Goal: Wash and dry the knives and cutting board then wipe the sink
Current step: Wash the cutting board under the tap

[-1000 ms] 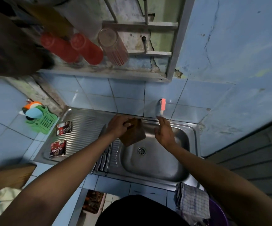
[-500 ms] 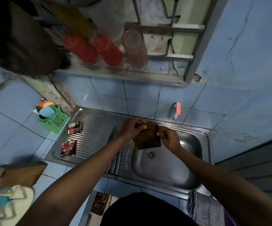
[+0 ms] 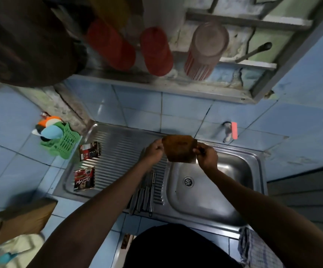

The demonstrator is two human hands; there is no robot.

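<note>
A small brown wooden cutting board (image 3: pixel 180 148) is held up over the back edge of the steel sink (image 3: pixel 234 192), between the drainboard and the basin. My left hand (image 3: pixel 153 150) grips its left edge and my right hand (image 3: pixel 207 157) grips its right edge. Several knives (image 3: pixel 147 192) lie side by side on the ribbed drainboard, close to the basin, partly under my left forearm. The tap (image 3: pixel 231 131) with a pink handle sticks out of the tiled wall behind the basin; no water is visible.
Two sachets (image 3: pixel 85 178) lie on the drainboard's left part. A green basket (image 3: pixel 64 141) with sponges stands on the tiled counter, a wooden block (image 3: pixel 19 219) at front left. A checked cloth (image 3: pixel 257 248) hangs at the sink's front right. A shelf with red cups (image 3: pixel 154 51) hangs overhead.
My right hand left the tap area and took the board's right edge. Both hands raised the board from the basin toward the back wall. The view moved closer.
</note>
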